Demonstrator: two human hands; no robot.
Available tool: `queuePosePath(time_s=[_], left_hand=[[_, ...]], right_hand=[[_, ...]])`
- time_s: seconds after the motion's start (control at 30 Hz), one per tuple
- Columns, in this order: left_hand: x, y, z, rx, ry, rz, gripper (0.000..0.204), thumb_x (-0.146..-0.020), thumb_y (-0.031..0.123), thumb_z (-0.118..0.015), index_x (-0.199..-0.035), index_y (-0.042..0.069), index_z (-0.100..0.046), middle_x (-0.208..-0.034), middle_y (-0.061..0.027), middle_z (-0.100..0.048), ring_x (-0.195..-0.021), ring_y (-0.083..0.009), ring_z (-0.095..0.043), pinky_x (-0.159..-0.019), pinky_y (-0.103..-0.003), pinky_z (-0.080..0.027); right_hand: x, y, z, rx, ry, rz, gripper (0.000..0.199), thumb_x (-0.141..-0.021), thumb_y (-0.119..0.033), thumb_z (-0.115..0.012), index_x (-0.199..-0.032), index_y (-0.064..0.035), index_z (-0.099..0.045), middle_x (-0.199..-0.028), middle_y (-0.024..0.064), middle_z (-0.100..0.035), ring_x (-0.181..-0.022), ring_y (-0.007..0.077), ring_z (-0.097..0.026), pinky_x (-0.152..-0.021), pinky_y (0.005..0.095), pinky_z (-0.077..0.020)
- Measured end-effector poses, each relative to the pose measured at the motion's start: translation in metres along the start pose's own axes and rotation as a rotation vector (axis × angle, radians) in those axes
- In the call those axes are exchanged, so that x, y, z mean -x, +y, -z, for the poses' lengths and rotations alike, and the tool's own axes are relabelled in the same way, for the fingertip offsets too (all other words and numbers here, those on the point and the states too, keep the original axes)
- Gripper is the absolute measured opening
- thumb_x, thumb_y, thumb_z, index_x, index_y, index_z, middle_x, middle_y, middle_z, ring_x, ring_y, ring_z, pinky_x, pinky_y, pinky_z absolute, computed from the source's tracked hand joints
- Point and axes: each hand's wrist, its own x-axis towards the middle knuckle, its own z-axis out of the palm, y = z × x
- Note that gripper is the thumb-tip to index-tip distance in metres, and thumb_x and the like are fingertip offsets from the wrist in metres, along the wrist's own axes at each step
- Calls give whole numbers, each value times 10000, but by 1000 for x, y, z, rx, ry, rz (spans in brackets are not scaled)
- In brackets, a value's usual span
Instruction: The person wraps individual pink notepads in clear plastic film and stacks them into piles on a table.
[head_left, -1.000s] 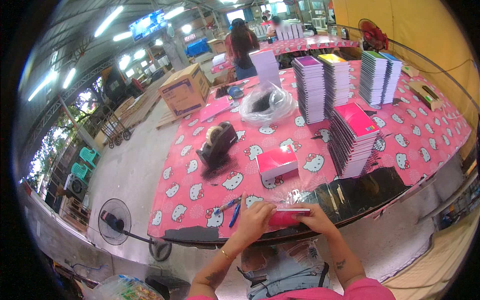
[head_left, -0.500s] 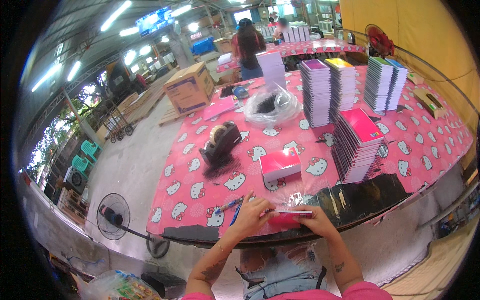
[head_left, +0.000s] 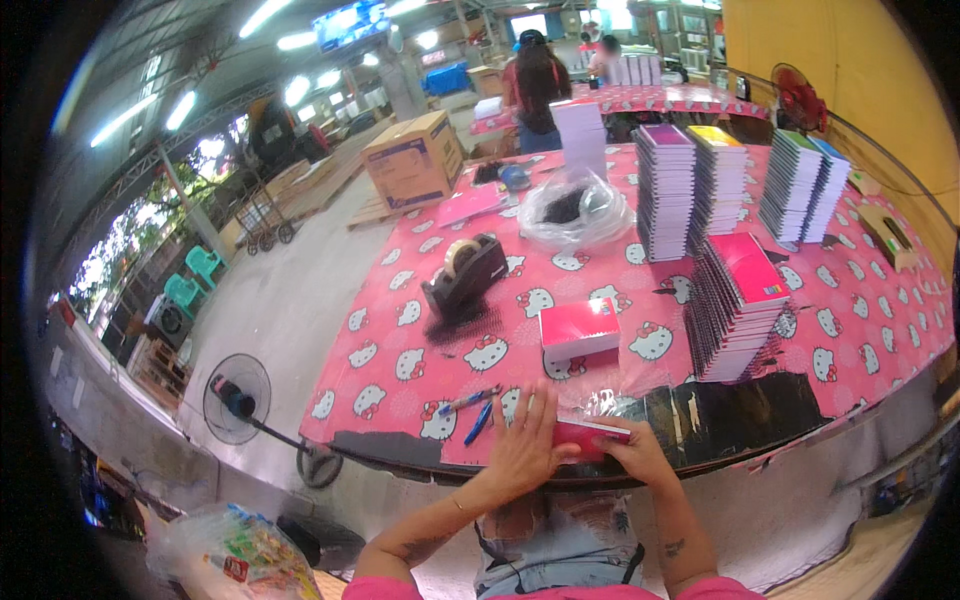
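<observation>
At the near table edge, a small pink-covered notebook (head_left: pixel 582 438) with white page edges lies in front of me. My right hand (head_left: pixel 640 456) grips its right end between thumb and fingers. My left hand (head_left: pixel 524 440) is open, fingers stretched forward, its thumb side against the notebook's left end; whether the palm presses on it is hidden. Just left of that hand lie a pen (head_left: pixel 470 401) and a blue slim tool (head_left: pixel 479 424). Beyond the hands sits a short stack of pink notebooks (head_left: pixel 580 328).
A tape dispenser (head_left: pixel 466 276) stands left on the patterned tablecloth (head_left: pixel 385 345). Tall stacks of spiral notebooks (head_left: pixel 740 305) rise at the right. Behind are a clear plastic bag (head_left: pixel 575 212) with black contents and a cardboard box (head_left: pixel 413 160). A floor fan (head_left: pixel 237 398) stands left; people work farther back.
My left hand has let go of the notebook's edge and its fingers have straightened forward. The right hand keeps its hold. The view has shifted slightly, moving the scene rightward.
</observation>
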Motion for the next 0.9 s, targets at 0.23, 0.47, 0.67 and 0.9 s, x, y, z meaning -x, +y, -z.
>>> queuePosePath(time_s=[0.23,0.47,0.67,0.9], left_hand=[[12,4,-11,-48,-2,90,931,-945,657,-422,-1494,-80,-269,-1585,-298,-191,-1499,-426,-127,-1140,-681,-38],[41,15,-26,42,88,-27,899,-943,614,-476,-1503,-59,-273,-1585,-283,-217,-1481,-464,-178,-1127,-706,-64],[-18,9,-4,-29,-25,-33,927,-936,635,-464,-1479,-96,-286,-1554,-318,-252,-1470,-489,-181,-1149,-680,-65],[-14,17,-13,69,98,-60,947,-924,644,-475,-1476,-103,-292,-1558,-312,-251,-1474,-473,-178,-1150,-674,-64]], right_hand=[[2,6,2,117,-24,61,314,-903,-52,-701,-1212,-6,-671,-978,18,-692,-921,84,-583,-834,264,-493],[4,19,3,111,22,94,311,-890,-57,-709,-1199,-23,-689,-980,15,-705,-888,79,-582,-811,275,-503],[6,15,13,106,-65,-27,302,-888,-48,-704,-1188,-20,-694,-951,4,-697,-865,73,-572,-801,273,-506],[5,9,6,105,-72,60,335,-872,-18,-705,-1206,-20,-685,-1011,37,-722,-923,89,-618,-831,285,-519]])
